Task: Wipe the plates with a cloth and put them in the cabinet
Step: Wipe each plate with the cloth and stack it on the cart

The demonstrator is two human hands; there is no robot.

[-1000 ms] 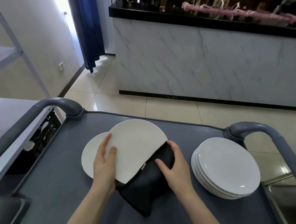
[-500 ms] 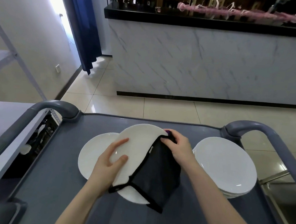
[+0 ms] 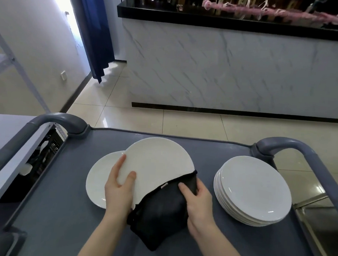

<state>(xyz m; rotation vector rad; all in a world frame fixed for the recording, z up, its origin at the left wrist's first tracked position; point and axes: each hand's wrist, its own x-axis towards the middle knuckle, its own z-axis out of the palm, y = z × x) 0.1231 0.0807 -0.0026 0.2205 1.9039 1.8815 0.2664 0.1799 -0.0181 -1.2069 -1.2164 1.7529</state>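
Now the black cloth (image 3: 162, 211) sits back at the near-right of the tilted plate (image 3: 159, 163), vs up by its far rim half a sec ago. So the wipe's ongoing, nothing stowed yet. R hand (image 3: 198, 206) curls round the cloth, pressing it on. L hand (image 3: 120, 186) pinches the plate's left rim, thumb on top. Beyond: second plate (image 3: 98, 179) flat on the cart (image 3: 58, 210), stack (image 3: 253, 189) to the right.

You have open cart top (image 3: 54, 209) left of the flat plate (image 3: 96, 180), and a narrow strip between the held plate (image 3: 157, 163) with its cloth (image 3: 158, 213) and the plate stack (image 3: 253, 191). A left handle (image 3: 58, 120) and right handle (image 3: 294, 146) rise at the far corners.
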